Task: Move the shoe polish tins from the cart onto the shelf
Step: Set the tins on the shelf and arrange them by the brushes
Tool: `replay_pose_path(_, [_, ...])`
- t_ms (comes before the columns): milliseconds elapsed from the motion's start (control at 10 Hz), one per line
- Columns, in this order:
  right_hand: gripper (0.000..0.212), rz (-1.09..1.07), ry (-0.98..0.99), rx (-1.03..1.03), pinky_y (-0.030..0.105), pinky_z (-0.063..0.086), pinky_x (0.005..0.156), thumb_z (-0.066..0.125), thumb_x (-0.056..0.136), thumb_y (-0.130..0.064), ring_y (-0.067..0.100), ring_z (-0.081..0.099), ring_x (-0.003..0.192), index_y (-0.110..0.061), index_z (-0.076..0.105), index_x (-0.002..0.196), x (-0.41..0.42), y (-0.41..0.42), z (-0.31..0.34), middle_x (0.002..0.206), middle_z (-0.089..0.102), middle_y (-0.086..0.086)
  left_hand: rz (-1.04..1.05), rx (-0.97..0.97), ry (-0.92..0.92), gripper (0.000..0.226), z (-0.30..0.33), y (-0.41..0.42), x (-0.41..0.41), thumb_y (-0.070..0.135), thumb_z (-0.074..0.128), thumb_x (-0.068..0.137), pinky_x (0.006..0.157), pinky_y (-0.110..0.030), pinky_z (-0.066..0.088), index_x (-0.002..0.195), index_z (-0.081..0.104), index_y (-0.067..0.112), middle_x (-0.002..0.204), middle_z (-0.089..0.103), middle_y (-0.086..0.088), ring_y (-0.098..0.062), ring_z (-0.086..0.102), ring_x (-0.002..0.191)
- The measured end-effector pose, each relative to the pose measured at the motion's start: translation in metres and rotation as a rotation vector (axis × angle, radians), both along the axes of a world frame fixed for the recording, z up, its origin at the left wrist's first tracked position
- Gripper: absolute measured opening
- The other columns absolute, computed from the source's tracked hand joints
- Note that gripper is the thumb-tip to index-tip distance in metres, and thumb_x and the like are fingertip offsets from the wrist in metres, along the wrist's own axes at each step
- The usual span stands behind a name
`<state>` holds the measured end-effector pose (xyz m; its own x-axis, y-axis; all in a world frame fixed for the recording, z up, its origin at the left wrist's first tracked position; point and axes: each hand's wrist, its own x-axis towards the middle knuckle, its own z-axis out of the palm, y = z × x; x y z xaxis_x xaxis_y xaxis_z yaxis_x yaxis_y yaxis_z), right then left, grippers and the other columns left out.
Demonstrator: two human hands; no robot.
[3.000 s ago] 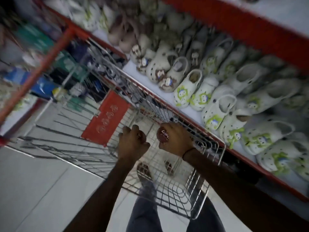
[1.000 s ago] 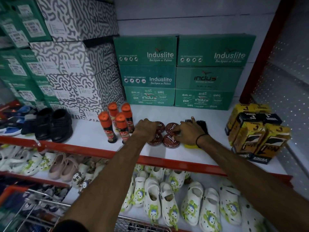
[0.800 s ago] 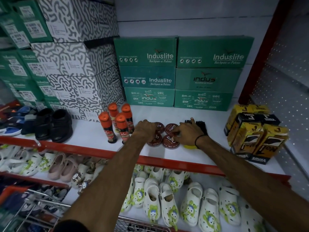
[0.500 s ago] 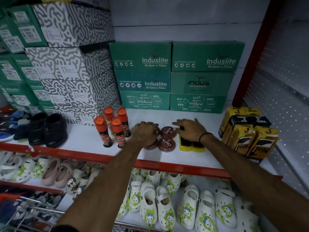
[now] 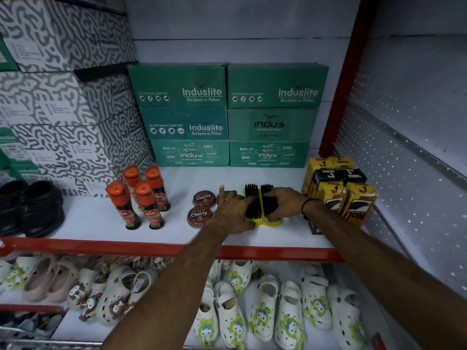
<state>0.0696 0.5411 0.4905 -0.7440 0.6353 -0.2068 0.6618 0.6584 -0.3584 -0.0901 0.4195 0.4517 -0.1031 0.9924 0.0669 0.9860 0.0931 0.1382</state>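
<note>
Two round brown polish tins marked Cherry lie flat on the white shelf (image 5: 88, 218): one at the back (image 5: 204, 198), one nearer the front (image 5: 199, 216). A third tin (image 5: 226, 194) peeks out behind my left hand. My left hand (image 5: 233, 213) and my right hand (image 5: 284, 202) both rest on a pair of yellow-backed black shoe brushes (image 5: 261, 205) just right of the tins, clasping them from either side. The left forefinger sticks up. The cart shows only as a wire edge (image 5: 30, 334) at the bottom left.
Orange-capped polish bottles (image 5: 141, 198) stand left of the tins, black shoes (image 5: 32, 208) further left. Green shoe boxes (image 5: 227, 114) and patterned boxes (image 5: 63, 97) fill the back. Yellow and black cartons (image 5: 338, 188) stand at the right. White clogs (image 5: 252, 311) line the lower shelf.
My hands carried tins up from the cart, set them on the shelf and let go. Both hands have since shifted right onto the shoe brushes.
</note>
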Motion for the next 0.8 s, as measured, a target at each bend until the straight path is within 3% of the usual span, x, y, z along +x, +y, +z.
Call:
replay_pose_path(200, [0.076, 0.045, -0.048, 0.056, 0.038, 0.054, 0.097, 0.096, 0.063, -0.022, 0.028, 0.063, 0.116, -0.021, 0.065, 0.132, -0.002, 0.002, -0.002, 0.125, 0.068, 0.007, 0.005, 0.021, -0.041, 0.088, -0.006, 0.000, -0.001, 0.044, 0.076, 0.069, 0.119, -0.067, 0.003, 0.149, 0.041, 0.030, 0.128, 0.066, -0.011, -0.039, 0.042, 0.135])
replay_pose_path(400, [0.082, 0.043, -0.020, 0.088, 0.035, 0.051, 0.090, 0.096, 0.060, -0.018, 0.029, 0.063, 0.115, -0.023, 0.063, 0.135, -0.001, 0.002, -0.007, 0.124, 0.066, 0.006, -0.014, 0.032, -0.046, 0.087, -0.007, 0.003, -0.003, 0.042, 0.076, 0.068, 0.118, -0.069, 0.008, 0.147, 0.042, 0.030, 0.124, 0.068, -0.011, -0.041, 0.043, 0.132])
replay_pose_path(600, [0.083, 0.035, -0.034, 0.085, 0.040, 0.054, 0.096, 0.096, 0.061, -0.021, 0.029, 0.062, 0.116, -0.024, 0.061, 0.137, 0.000, -0.002, -0.004, 0.127, 0.065, 0.006, -0.001, 0.021, -0.022, 0.090, -0.004, 0.002, 0.001, 0.042, 0.075, 0.069, 0.118, -0.065, 0.011, 0.150, 0.038, 0.028, 0.130, 0.065, -0.013, -0.041, 0.043, 0.134])
replay_pose_path(700, [0.081, 0.032, -0.031, 0.029, 0.040, 0.055, 0.100, 0.094, 0.067, -0.026, 0.026, 0.063, 0.118, -0.026, 0.058, 0.139, -0.003, 0.001, 0.003, 0.131, 0.066, 0.005, 0.015, 0.036, -0.032, 0.097, 0.001, -0.002, -0.006, 0.052, 0.075, 0.074, 0.120, -0.064, 0.007, 0.156, 0.028, 0.030, 0.155, 0.041, -0.015, -0.042, 0.026, 0.147])
replay_pose_path(800, [0.094, -0.005, -0.033, 0.039, 0.038, 0.047, 0.112, 0.091, 0.072, -0.037, 0.026, 0.054, 0.134, -0.027, 0.043, 0.152, -0.006, -0.001, 0.019, 0.151, 0.054, 0.006, 0.067, 0.122, -0.023, 0.101, 0.014, -0.008, -0.016, 0.061, 0.069, 0.078, 0.122, -0.063, 0.002, 0.159, 0.019, 0.030, 0.166, 0.020, -0.017, -0.041, 0.010, 0.154])
